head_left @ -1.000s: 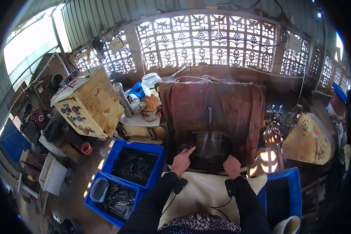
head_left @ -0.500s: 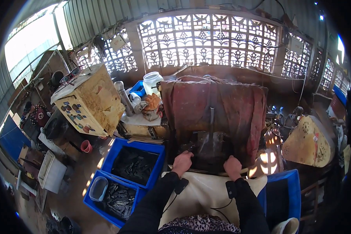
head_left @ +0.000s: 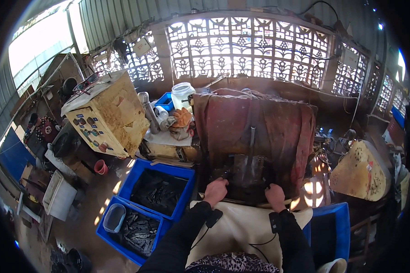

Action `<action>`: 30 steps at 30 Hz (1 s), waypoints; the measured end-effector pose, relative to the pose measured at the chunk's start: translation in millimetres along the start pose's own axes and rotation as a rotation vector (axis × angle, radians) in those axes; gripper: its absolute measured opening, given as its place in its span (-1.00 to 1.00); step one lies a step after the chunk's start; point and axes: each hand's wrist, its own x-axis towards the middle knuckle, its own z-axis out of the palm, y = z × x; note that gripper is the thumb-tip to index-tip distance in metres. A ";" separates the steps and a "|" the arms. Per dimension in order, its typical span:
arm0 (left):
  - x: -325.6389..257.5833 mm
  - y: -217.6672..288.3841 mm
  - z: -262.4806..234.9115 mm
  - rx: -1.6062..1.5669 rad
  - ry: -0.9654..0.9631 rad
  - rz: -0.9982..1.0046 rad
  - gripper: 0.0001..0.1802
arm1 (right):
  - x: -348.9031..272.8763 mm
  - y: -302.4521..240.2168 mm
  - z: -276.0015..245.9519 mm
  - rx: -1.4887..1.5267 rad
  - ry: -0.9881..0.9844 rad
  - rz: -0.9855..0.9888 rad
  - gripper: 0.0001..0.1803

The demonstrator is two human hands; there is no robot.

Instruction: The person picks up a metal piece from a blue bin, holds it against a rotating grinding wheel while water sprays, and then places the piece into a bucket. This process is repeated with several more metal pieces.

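Left hand [head_left: 215,191] sits knuckles-up at the front edge of the dark machine bed [head_left: 246,175], fingers curled onto something dark; can't tell if it's a firm grip or just resting. Right hand [head_left: 275,195] is at the same edge, further right, fingers folded down on the bed; whether it's gripping anything is likewise unreadable. Whatever sits under the fingers is too dark to make out. Both forearms in black sleeves, each with a small black unit strapped at the wrist.

Biggest to smallest around them:
- Patterned lattice wall [head_left: 259,50] across the back.
- Rust-red machine housing [head_left: 255,123] directly ahead, a vertical metal bar down its middle, the bed right below it.
- Yellowish control box [head_left: 107,116] to the left, tilted, coloured buttons on its face.
- Pale apron or sheet [head_left: 241,227] over the lap, between the arms.
- Blue crate [head_left: 161,191] just left of the left hand, full of dark metal pieces.
- Second blue crate [head_left: 127,230] in front of the first, nearer the person, with dark pieces and a clear plastic tub [head_left: 114,217].
- Blue bin [head_left: 330,232] on the right side.
- Perforated yellow cover [head_left: 360,170] far right.
- White jar [head_left: 183,94] behind the housing's left corner.
- Red cup [head_left: 101,167] on the floor under the control box.
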 end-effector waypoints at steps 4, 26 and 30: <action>0.2 2.2 1.7 0.000 0.006 0.003 -0.75 | 31.4 -2.5 -22.3 0.255 0.196 -0.078 -0.71; 2.2 -0.9 -2.2 -0.023 -0.011 -0.010 -0.78 | 137.5 -171.7 -91.6 0.147 0.351 -0.223 -0.63; 3.0 0.7 -2.5 -0.013 -0.028 -0.021 -0.78 | 146.0 -175.7 -89.2 0.097 0.342 -0.232 -0.66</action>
